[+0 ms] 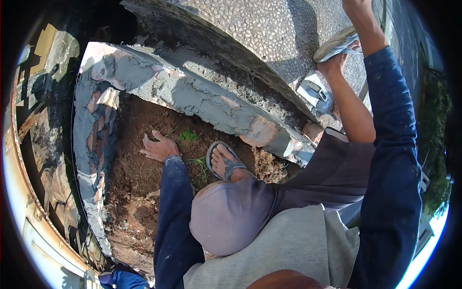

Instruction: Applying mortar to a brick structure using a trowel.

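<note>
My left hand [160, 147] is open, its fingers spread over the brown soil inside a low brick wall [178, 91] coated with wet grey mortar. I cannot tell whether the palm touches the soil. A small green weed [188, 135] grows beside that hand. My right hand [357, 6] is raised at the top right, and its fingers are cut off by the picture's edge. Below it, a white flat piece with a dark, handle-like part [315, 91], smeared with grey, lies by the pebbled slab; its exact kind is unclear.
One sandalled foot [226, 161] stands on the soil, the other [339, 46] on the pebbled slab [260, 29]. A mortar-covered side wall [91, 139] bounds the soil at left. Past it are rusty metal [36, 202] and, lower, a person in blue [126, 278].
</note>
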Demonstrator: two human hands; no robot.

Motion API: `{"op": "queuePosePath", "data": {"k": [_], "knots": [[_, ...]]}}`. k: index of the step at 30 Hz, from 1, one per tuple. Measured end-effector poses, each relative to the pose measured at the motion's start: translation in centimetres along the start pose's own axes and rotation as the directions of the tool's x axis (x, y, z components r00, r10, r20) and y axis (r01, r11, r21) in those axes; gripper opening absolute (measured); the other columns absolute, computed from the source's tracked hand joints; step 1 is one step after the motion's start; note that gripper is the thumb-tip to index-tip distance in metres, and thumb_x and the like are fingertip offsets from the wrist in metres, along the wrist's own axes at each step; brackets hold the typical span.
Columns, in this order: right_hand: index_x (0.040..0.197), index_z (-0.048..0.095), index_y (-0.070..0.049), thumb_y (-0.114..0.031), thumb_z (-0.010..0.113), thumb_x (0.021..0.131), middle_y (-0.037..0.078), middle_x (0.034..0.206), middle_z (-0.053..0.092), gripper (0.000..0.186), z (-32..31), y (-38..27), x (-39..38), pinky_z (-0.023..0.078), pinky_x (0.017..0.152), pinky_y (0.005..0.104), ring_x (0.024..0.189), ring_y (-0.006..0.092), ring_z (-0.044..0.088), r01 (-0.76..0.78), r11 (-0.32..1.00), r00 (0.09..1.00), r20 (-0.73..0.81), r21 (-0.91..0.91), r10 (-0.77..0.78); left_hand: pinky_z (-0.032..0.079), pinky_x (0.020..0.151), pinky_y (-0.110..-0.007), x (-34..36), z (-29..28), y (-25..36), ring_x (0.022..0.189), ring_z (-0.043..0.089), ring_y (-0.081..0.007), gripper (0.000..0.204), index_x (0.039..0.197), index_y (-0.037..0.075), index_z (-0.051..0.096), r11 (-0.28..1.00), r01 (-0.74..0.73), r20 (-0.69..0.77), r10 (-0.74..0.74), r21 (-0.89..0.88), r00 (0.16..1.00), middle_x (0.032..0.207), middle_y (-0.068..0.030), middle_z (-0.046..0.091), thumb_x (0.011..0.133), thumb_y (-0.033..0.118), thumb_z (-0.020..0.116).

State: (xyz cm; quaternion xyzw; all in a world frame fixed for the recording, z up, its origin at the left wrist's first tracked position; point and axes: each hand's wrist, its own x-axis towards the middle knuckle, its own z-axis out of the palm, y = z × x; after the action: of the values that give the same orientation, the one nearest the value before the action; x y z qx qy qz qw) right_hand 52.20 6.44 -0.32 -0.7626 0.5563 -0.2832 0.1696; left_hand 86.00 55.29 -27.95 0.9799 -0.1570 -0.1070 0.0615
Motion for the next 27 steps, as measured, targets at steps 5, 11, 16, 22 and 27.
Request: {"op": "queuePosePath", "data": {"k": [5, 11, 16, 22, 27], "knots": [[0.115, 0.048, -0.004, -0.054, 0.055, 0.092, 0.022, 0.094, 0.062, 0.055, 1.7, 4.5, -23.3, 0.049, 0.076, 0.0466, 0.085, 0.0383, 0.065, 0.149, 0.757, 0.882, 0.432, -0.636, 0.189, 0.018, 0.116, -0.056, 0.0, 0.3, -0.8, 0.143, 0.019, -0.0434, 0.058, 0.137, 0.012, 0.048, 1.0, 0.015, -0.009, -0.015, 0.009, 1.0, 0.145, -0.0076, 0.043, 0.099, 0.055, 0.037], [0.146, 0.024, -0.009, -0.07, 0.04, 0.091, 0.023, 0.104, 0.059, 0.083, -1.0, 11.6, -31.7, 0.054, 0.066, 0.049, 0.078, 0.0357, 0.064, -0.824, 0.312, 0.249, 0.193, -0.472, 0.949, 0.017, 0.116, -0.055, -0.5, 0.1, 0.1, 0.143, 0.018, -0.0433, 0.059, 0.136, 0.013, 0.048, 1.0, 0.025, 0.016, -0.025, 0.009, 1.0, 0.145, -0.0068, 0.042, 0.099, 0.056, 0.035], [0.131, 0.041, -0.013, -0.06, 0.048, 0.093, 0.008, 0.09, 0.054, 0.061, -0.1, 15.1, -32.1, 0.055, 0.056, 0.0366, 0.069, 0.02, 0.059, -0.973, -0.194, -0.158, 0.256, 0.122, 0.954, 0.016, 0.116, -0.056, -0.9, 0.4, 0.8, 0.143, 0.018, -0.0433, 0.059, 0.135, 0.013, 0.048, 1.0, 0.022, 0.031, -0.023, 0.006, 0.999, 0.145, -0.0069, 0.042, 0.099, 0.056, 0.032], [0.115, 0.045, -0.013, -0.02, 0.057, 0.092, 0.006, 0.089, 0.054, 0.027, 4.0, 3.0, -30.8, 0.052, 0.055, 0.0338, 0.065, 0.016, 0.055, -0.96, 0.0, 0.094, 0.321, 0.281, 0.942, 0.017, 0.117, -0.053, -0.4, 0.0, 0.4, 0.142, 0.019, -0.043, 0.059, 0.135, 0.012, 0.048, 0.999, 0.025, 0.034, -0.026, 0.028, 0.999, 0.145, -0.0097, 0.041, 0.1, 0.055, 0.029], [0.104, 0.039, -0.014, -0.003, 0.052, 0.088, 0.005, 0.087, 0.049, 0.024, 3.1, -9.4, -29.8, 0.049, 0.06, 0.0338, 0.067, 0.0136, 0.052, -0.862, 0.15, 0.345, 0.345, 0.484, 0.873, 0.017, 0.117, -0.052, 0.0, -0.6, 0.2, 0.142, 0.019, -0.043, 0.06, 0.136, 0.009, 0.048, 0.997, 0.062, 0.029, -0.06, -0.038, 0.998, 0.145, -0.0118, 0.042, 0.101, 0.053, 0.03]]}}
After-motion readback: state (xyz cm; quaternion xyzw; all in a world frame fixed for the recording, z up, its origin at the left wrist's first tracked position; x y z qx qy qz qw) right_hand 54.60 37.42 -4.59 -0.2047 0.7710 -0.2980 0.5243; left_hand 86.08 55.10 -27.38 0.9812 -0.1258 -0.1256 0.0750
